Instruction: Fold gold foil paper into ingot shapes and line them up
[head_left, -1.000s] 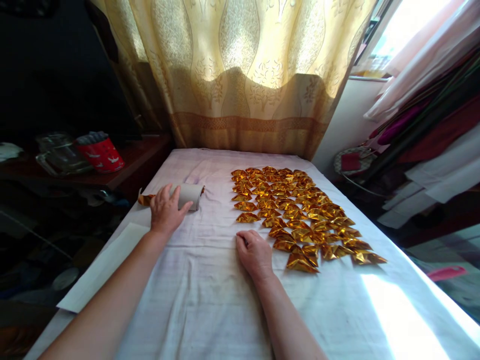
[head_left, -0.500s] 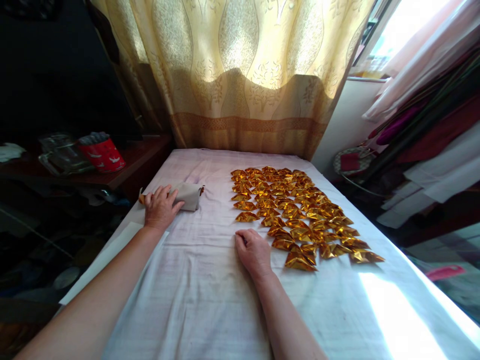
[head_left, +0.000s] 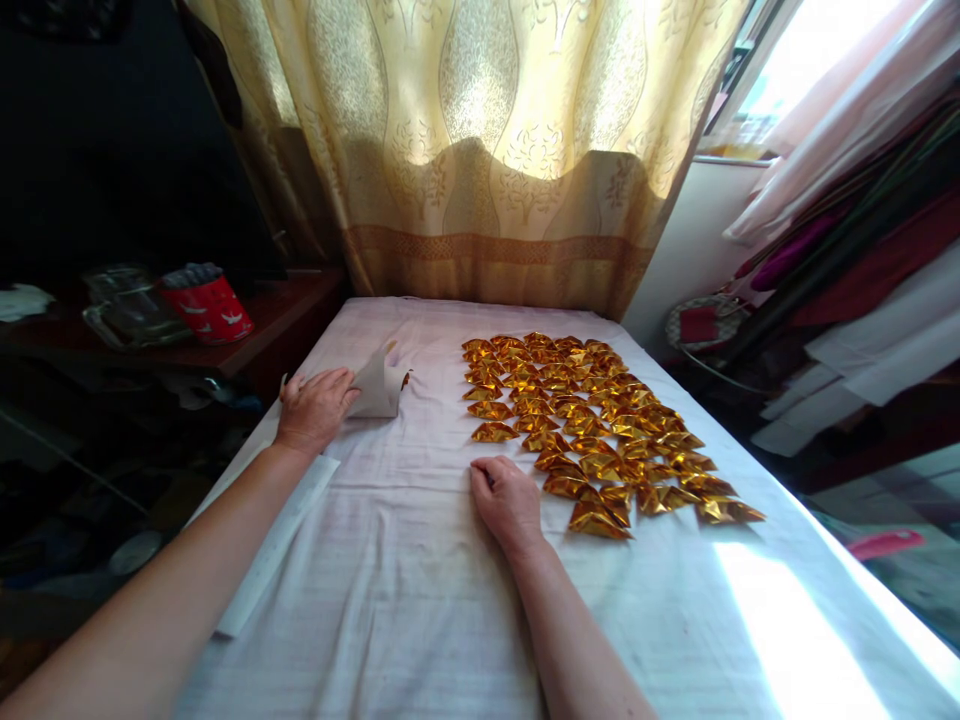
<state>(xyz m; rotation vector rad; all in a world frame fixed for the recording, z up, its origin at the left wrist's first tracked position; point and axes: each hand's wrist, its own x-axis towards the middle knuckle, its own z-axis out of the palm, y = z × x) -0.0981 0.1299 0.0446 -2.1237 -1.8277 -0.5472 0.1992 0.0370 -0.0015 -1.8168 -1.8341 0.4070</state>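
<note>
My left hand (head_left: 315, 408) lies over a grey folded paper packet (head_left: 377, 392) at the left of the bed, its fingers closed on the near part. One flap of the packet stands up, and a bit of gold shows at its right end. My thumb is mostly hidden. Below my left forearm lies a long white strip of paper (head_left: 281, 550). My right hand (head_left: 507, 505) rests on the sheet as a loose fist, with only a dark gap showing inside it. Beside it, several gold foil ingots (head_left: 589, 425) sit in rows.
A pale bed sheet (head_left: 420, 560) covers the surface. To the left, a dark cabinet holds a glass jug (head_left: 131, 305) and a red container (head_left: 206, 308). A yellow curtain (head_left: 480, 200) hangs behind, and clothes (head_left: 885, 300) hang at the right.
My left hand has shifted slightly left, and a flap of the grey packet has risen. The white paper under the forearm has shifted to the right. My right hand has stayed in place.
</note>
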